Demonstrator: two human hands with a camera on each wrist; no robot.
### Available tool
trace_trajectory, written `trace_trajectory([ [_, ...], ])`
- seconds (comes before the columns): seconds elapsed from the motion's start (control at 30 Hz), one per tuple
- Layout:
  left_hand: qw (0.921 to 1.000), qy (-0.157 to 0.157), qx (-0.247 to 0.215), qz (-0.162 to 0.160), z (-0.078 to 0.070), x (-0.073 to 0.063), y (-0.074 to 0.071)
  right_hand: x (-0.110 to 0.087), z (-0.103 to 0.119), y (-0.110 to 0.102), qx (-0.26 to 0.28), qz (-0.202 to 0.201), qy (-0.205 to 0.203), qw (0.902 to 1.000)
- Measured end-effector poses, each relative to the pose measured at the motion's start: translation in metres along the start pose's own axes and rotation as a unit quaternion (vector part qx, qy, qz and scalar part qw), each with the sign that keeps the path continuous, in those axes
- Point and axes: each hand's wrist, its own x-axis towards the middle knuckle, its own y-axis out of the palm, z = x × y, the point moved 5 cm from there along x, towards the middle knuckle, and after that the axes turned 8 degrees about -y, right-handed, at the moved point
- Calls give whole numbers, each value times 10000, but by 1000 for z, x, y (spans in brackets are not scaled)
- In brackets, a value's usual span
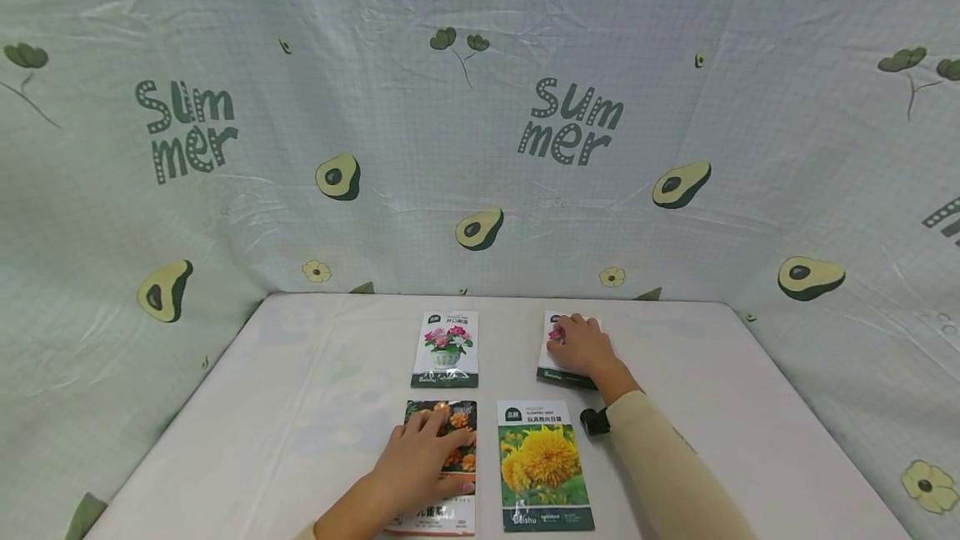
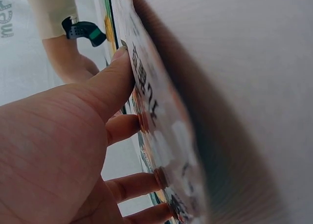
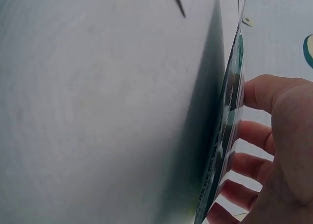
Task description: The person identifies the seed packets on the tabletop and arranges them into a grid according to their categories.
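My left hand [image 1: 420, 457] rests on a seed packet with orange flowers [image 1: 461, 419], at the front left of the group. In the left wrist view its thumb [image 2: 117, 72] and fingertips touch the printed face of that packet. Farther back on the right, my right hand [image 1: 583, 348] lies over a white seed packet with pink flowers and a dark green band [image 1: 549, 361]. Its thumb and fingertips press on the front of this packet [image 3: 227, 116] in the right wrist view. Much of both packets is hidden under the hands.
Between the hands lies a yellow-flower seed packet [image 1: 546, 465]. Another white packet with pink flowers in a pot [image 1: 445, 348] lies behind the left hand. All are on a white table [image 1: 300, 407], with a printed cloth [image 1: 405, 123] rising behind it.
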Motion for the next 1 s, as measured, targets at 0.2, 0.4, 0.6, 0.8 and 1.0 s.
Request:
trace_trajectory([
  [0.2,10000,-50,-36,60,0,1,0,0,7,0,2,26,24,10000],
  [0.4,9999,-80,-47,105,1,2,1,-1,13,-1,36,20,-35,10000],
  [0.6,9999,-72,-43,83,1,2,1,-2,18,-2,124,134,-40,9998],
  [0.8,9999,-77,-39,85,1,1,2,-2,22,-1,155,172,-59,9997],
  [1.0,9999,-56,-53,114,0,2,-1,-1,25,0,67,155,-152,9997],
])
